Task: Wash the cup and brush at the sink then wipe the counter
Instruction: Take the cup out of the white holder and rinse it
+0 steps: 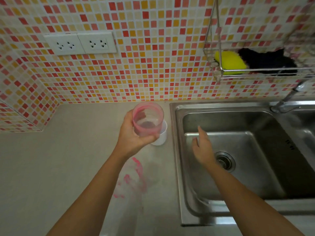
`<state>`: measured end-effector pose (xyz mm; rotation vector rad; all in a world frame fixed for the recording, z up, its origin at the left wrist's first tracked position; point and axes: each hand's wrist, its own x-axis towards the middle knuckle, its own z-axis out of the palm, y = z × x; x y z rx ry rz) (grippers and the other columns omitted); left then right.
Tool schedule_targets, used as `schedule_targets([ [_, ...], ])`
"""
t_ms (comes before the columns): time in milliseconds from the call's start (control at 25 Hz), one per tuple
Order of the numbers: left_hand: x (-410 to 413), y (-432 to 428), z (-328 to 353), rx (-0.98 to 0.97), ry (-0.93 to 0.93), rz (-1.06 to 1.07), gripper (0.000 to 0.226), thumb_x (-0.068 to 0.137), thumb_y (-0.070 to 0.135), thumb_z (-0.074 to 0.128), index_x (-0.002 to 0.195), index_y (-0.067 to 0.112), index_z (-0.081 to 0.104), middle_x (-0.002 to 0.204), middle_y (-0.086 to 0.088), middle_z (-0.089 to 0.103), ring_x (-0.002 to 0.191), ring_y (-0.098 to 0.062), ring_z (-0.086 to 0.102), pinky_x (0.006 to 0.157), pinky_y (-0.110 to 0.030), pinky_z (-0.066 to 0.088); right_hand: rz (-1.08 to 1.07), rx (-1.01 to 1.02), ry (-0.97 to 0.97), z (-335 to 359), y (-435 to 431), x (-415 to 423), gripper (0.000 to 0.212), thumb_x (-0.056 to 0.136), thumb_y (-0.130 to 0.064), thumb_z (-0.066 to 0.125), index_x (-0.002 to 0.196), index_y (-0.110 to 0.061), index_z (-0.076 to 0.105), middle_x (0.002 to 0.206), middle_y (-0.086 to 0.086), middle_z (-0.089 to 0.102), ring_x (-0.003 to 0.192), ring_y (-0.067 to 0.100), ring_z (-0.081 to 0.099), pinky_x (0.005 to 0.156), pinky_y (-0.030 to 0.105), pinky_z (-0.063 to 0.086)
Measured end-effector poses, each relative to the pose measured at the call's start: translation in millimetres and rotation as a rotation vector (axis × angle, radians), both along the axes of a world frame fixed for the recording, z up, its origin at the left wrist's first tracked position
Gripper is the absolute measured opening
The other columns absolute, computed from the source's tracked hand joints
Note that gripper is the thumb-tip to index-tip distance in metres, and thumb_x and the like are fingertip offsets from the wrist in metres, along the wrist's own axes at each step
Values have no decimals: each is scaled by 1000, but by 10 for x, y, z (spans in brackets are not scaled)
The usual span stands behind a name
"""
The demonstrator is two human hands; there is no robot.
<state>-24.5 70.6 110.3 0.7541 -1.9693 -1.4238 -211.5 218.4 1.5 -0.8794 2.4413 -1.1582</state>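
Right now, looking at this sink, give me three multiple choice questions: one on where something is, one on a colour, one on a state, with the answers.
1. Where is the yellow sponge? A) on a stove B) in the wire rack on the wall C) in a drawer
2. What colour are the smears on the counter? A) pink B) green C) blue
3. How is the right hand? A) gripping a tap B) open, holding nothing C) holding a brush

Answers: 1 B, it lies in the rack beside a black cloth. 2 A, the streaks are pink, like the stains in the cup that the left hand grips. 3 B, its fingers are spread over the sink.
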Motion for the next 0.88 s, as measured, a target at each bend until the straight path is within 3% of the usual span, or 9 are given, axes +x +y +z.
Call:
schedule_targets([
  [160, -646, 721, 53, -49, -2, -135, 82, 60, 15, 88, 127, 33, 43, 124, 9, 56, 114, -2, 54, 87, -13, 49, -35, 123, 146, -19, 792, -680, 50, 99, -20, 35, 144, 1, 22, 152, 19, 24, 142, 28, 19, 117, 35, 12],
  [360, -1682, 1637, -503, -78, -172, -204, 79, 58, 16, 88, 124, 32, 47, 119, 17, 56, 110, 3, 53, 88, -11, 42, -152, 369, 289, -167, 2105, -1680, 55, 98, -24, 36, 144, 3, 21, 153, 22, 18, 142, 33, 17, 116, 44, 17],
  [560, -2613, 2154, -1164, -385, -522, -230, 85, 61, 22, 85, 134, 13, 43, 132, -8, 50, 122, -26, 44, 102, -31, 31, -89, 682, 306, -402, 3163, -2465, 60, 99, -35, 26, 147, -3, 8, 157, 16, 3, 145, 27, 3, 118, 42, 10],
  [760, -3143, 2187, -1617, -798, -819, -307, 67, 73, 27, 68, 134, 17, 42, 129, -9, 51, 117, -33, 43, 98, -42, 33, -8, 628, 335, -673, 3431, -2646, 57, 98, -29, 24, 148, -5, 12, 157, 13, 9, 145, 26, 7, 118, 41, 14],
  [880, -3322, 2181, -1614, -874, -914, -302, 54, 79, 20, 59, 130, 17, 41, 127, -11, 46, 116, -34, 40, 94, -44, 40, -14, 594, 343, -746, 3448, -2689, 57, 96, -25, 26, 148, -5, 11, 157, 12, 9, 145, 25, 6, 117, 40, 12],
])
